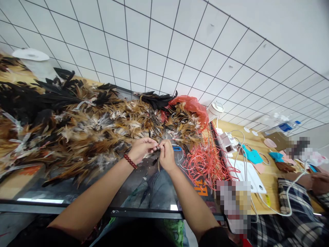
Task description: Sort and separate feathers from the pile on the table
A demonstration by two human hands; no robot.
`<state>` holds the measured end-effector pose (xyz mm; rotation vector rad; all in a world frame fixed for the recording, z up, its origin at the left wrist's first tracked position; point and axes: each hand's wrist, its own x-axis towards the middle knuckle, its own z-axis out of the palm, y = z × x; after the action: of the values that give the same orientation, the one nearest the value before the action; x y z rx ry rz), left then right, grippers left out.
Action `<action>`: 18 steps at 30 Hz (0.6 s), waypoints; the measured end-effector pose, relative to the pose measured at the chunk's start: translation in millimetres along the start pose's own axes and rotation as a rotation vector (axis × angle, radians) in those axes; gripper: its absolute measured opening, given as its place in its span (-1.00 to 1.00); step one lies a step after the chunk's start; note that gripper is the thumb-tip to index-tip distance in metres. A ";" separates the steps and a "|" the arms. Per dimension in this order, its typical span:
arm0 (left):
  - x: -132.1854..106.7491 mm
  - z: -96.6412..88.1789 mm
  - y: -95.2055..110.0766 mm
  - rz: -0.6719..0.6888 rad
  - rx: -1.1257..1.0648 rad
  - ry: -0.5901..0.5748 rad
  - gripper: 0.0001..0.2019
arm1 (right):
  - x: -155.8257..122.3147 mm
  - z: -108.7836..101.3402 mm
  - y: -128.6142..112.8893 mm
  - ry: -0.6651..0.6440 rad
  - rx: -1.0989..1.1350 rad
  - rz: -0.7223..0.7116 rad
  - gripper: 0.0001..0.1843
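My left hand [141, 149], with a red bead bracelet [130, 161] on its wrist, and my right hand [166, 156] meet over a glass tabletop [77, 192]. Both pinch a small dark feather bundle [157, 148] between their fingertips. One thin feather [158, 165] hangs down from that pinch. Right behind my hands lies a large heap of brown, tan and black feathers [77, 127]. A small blue object [177, 148] rests just right of my right hand.
A tangle of red-orange string [208, 161] lies to the right, with a red plastic bag [191, 104] behind it. White cables and a white power strip [246, 175] cross a wooden table. Another person's plaid sleeve [295, 202] and hand [320, 181] are at far right. A white roll [33, 60] stands far left.
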<state>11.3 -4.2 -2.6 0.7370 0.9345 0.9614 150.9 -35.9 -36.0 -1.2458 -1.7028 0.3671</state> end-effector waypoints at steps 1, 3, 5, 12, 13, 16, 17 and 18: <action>-0.1 0.1 0.2 0.002 0.009 0.003 -0.77 | 0.1 -0.1 0.0 0.001 0.001 -0.005 -0.81; -0.3 0.2 0.6 0.016 0.057 0.014 -0.77 | 0.4 -0.3 0.3 0.005 0.001 -0.011 -0.81; -0.3 0.3 0.6 0.049 0.134 0.022 -0.77 | 0.6 -0.4 0.7 0.010 0.003 -0.016 -0.81; 1.3 1.2 -3.6 0.098 0.218 0.002 -0.74 | 0.5 -0.3 1.3 0.001 0.021 -0.041 -0.81; 1.5 1.1 -4.0 0.094 0.186 -0.001 -0.73 | 0.4 -0.2 1.3 -0.006 0.022 -0.044 -0.81; 1.3 0.1 -3.3 0.063 0.083 -0.010 -0.71 | 0.2 0.0 1.7 -0.012 0.026 -0.052 -0.82; 1.0 -0.3 -2.5 0.049 0.055 -0.015 -0.70 | 0.2 0.0 2.0 -0.010 0.026 -0.054 -0.82; 0.7 -0.7 -1.6 0.037 0.028 -0.019 -0.68 | 0.3 0.0 2.3 -0.006 0.027 -0.056 -0.82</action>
<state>11.4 -4.1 -4.5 0.7880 0.9226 0.9739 152.1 -34.6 -37.4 -1.1759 -1.7284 0.3595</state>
